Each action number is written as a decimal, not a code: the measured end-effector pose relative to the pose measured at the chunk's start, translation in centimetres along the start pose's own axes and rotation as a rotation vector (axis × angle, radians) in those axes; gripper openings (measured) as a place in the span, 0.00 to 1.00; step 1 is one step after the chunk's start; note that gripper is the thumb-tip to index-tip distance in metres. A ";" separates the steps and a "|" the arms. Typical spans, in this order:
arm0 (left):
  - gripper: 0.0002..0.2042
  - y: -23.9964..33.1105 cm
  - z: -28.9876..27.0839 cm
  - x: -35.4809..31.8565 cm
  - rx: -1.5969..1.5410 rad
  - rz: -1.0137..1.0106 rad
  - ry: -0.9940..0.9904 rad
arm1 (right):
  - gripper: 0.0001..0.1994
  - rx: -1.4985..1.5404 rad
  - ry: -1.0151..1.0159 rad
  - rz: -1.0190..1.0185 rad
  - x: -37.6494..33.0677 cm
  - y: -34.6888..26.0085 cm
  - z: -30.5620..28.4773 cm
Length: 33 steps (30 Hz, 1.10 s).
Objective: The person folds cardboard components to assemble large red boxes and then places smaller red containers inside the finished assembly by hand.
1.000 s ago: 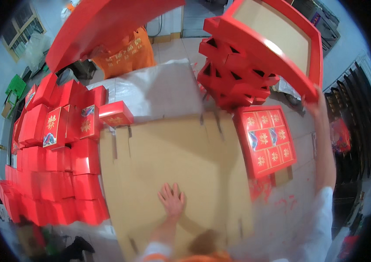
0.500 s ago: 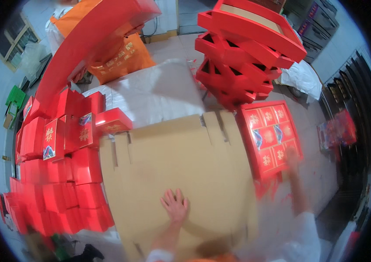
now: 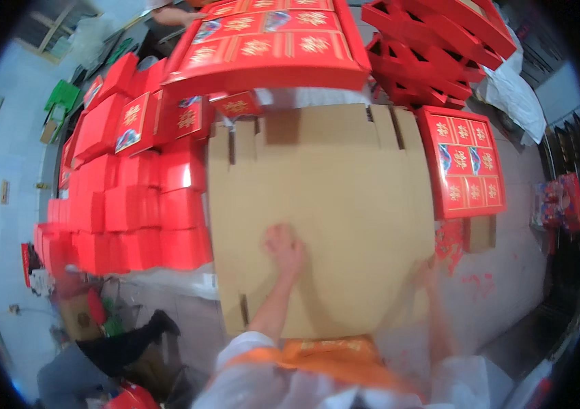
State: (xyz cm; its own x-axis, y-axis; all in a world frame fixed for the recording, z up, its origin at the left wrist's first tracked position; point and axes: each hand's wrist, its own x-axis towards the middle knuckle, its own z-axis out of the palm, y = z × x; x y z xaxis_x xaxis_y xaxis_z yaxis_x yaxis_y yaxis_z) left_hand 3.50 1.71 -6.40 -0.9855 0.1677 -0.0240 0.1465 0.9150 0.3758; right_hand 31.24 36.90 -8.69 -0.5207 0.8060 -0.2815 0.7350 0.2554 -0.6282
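Observation:
A large flat sheet of brown cardboard [image 3: 344,184], with slots cut near its corners, lies in front of me. Over its left-middle part is my left hand [image 3: 284,249], somewhat blurred, with bent fingers, the thumb apart and nothing in it. My right hand [image 3: 430,273] is at the sheet's right edge; motion smears its fingers, so I cannot tell whether it grips the edge. Just beyond that edge sits a red tray box [image 3: 464,163] filled with small red boxes with gold lettering. Another similar filled red tray box [image 3: 269,75] is at the sheet's far side.
Many small red boxes [image 3: 126,204] are piled in rows on the left. Empty red trays [image 3: 426,54] stand in a crisscross stack at the far right. Another person's hand [image 3: 175,15] is near the far tray box. Dark racks [image 3: 573,157] line the right side.
My right hand has left the right-hand tray box for the cardboard's edge. My left hand's flat fingers have bent. The far tray box, earlier tilted up at upper left, now lies lower beyond the cardboard.

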 end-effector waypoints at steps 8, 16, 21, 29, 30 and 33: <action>0.41 -13.7 -5.7 -5.9 0.114 -0.509 -0.061 | 0.32 -0.195 -0.098 0.155 -0.5 -0.2 -1.6; 0.37 -13.5 -8.2 -6.5 0.020 -0.214 -0.280 | 0.29 0.231 -0.145 0.094 -3.0 -5.5 0.1; 0.38 -17.7 -10.3 -7.9 -0.002 -0.360 -0.125 | 0.28 0.149 -0.108 0.153 -8.2 -6.8 2.8; 0.40 -19.3 -6.1 -7.4 -0.309 -0.253 -0.101 | 0.27 0.072 0.215 0.098 -7.1 12.0 -0.2; 0.40 -20.8 -7.5 -7.4 -0.233 -0.244 -0.080 | 0.26 0.017 0.208 0.069 -7.7 9.4 1.2; 0.39 -23.1 -7.6 -7.8 -0.120 -0.188 -0.051 | 0.25 0.165 0.188 0.031 -8.8 5.8 -0.1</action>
State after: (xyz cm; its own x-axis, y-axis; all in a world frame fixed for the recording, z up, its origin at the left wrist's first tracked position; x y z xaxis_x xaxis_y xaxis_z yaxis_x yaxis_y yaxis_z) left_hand 7.16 -23.50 -7.87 -0.9886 0.0192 -0.1496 -0.0536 0.8823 0.4677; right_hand 40.10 31.34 -9.78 -0.3980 0.9012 -0.1719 0.6603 0.1513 -0.7356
